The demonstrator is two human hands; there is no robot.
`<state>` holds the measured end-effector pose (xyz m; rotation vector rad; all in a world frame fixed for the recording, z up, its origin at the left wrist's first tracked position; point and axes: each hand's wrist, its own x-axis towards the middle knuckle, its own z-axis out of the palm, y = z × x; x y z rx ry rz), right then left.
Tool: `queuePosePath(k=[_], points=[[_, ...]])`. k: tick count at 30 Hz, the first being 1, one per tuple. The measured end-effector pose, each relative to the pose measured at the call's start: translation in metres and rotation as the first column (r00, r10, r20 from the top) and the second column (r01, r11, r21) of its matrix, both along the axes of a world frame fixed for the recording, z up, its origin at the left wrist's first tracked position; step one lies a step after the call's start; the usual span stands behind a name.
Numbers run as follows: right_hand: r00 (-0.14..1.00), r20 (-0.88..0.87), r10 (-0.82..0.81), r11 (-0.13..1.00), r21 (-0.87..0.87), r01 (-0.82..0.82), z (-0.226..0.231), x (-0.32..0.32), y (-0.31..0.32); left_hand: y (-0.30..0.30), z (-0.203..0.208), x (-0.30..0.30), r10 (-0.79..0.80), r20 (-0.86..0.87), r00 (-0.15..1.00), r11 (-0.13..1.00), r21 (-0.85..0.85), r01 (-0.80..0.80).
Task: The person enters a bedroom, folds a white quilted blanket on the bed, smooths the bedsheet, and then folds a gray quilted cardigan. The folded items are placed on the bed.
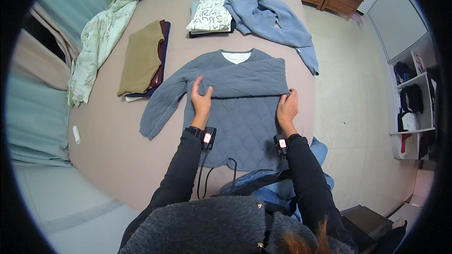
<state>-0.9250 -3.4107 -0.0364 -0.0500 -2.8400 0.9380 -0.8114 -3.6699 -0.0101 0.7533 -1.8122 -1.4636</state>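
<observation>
A dark grey quilted top [240, 127] lies spread on the bed in front of me, its neckline pointing away and showing a pale lining. Its right-hand sleeve [245, 79] is folded flat across the chest, while the left-hand sleeve [162, 106] stretches out toward the lower left. Over the chest, at the end of the folded sleeve, my left hand [201, 101] is open with thumb and fingers apart. My right hand [287, 108] closes its fingers on the top's right edge, by the corner of the fold. Both wrists carry small black devices with cables.
Left of the top is a stack of folded clothes with a tan garment [141, 59] uppermost. Farther away lie a folded white printed garment [212, 11] and a loose blue sweater [273, 16]. A floral quilt [110, 33] runs along the bed's left edge. Open shelves [414, 103] stand at right.
</observation>
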Motion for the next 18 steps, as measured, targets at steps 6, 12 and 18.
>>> queuePosePath(k=[6, 12, 18], points=[[0.873, -0.305, 0.381, 0.888, 0.384, -0.254, 0.000, -0.011, 0.004, -0.003, -0.016, 0.006, -0.067, 0.120, 0.991, 0.997, -0.029, 0.071], [0.920, -0.081, 0.383, 0.870, 0.365, -0.330, 0.026, -0.011, -0.007, 0.006, 0.016, 0.011, -0.016, 0.310, 0.951, 0.932, -0.340, 0.126], [0.750, -0.372, 0.546, 0.837, 0.279, -0.471, 0.050, -0.018, -0.066, 0.027, 0.016, -0.021, -0.007, 0.412, 0.911, 0.553, -0.757, 0.347]])
